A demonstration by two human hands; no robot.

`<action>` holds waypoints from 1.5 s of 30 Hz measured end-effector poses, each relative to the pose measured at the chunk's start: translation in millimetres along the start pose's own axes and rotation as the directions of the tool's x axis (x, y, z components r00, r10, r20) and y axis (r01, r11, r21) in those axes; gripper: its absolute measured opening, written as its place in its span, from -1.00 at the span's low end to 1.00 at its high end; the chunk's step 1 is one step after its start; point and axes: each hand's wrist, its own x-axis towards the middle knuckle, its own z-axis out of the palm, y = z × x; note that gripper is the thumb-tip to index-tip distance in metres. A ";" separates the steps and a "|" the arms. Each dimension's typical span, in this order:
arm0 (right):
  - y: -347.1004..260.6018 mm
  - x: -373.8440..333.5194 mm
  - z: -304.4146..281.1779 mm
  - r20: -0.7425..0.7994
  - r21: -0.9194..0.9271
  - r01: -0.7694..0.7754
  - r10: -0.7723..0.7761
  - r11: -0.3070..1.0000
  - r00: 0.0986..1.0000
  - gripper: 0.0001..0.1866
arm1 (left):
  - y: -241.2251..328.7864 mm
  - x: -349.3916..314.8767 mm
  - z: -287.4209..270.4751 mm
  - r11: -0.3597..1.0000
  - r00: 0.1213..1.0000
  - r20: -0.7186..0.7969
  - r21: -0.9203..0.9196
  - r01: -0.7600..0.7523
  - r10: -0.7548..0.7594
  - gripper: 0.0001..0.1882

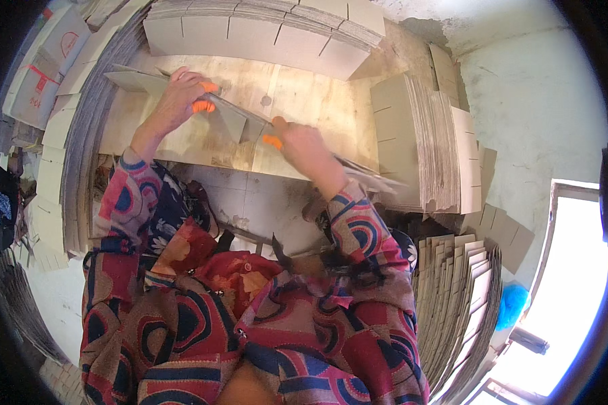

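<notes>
Both hands wear orange covers on some fingertips. My left hand [179, 100] is closed on the left part of some thin grey-brown cardboard strips [230, 120], held slanting over the wooden table. My right hand [307, 147] grips the same strips farther to the right, with its fingers bent round their upper edge. The strips stick out past both hands, and beyond my right wrist their ends fan apart. How many strips there are I cannot tell.
On the pale wooden tabletop [317, 108], a long row of slotted cardboard [250, 34] lines the far side. More cardboard stacks stand at the right [412, 142] and left [81, 142]. A white box [44, 71] sits far left. Lower right are upright cardboard pieces [452, 297] and a blue bag [513, 305].
</notes>
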 end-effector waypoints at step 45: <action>209.7 -176.5 -75.0 -0.386 -0.447 -0.647 0.520 0.617 0.762 -0.45 | 49.9 -123.9 -52.5 0.961 0.949 -0.234 0.127 0.245 -0.211 -0.66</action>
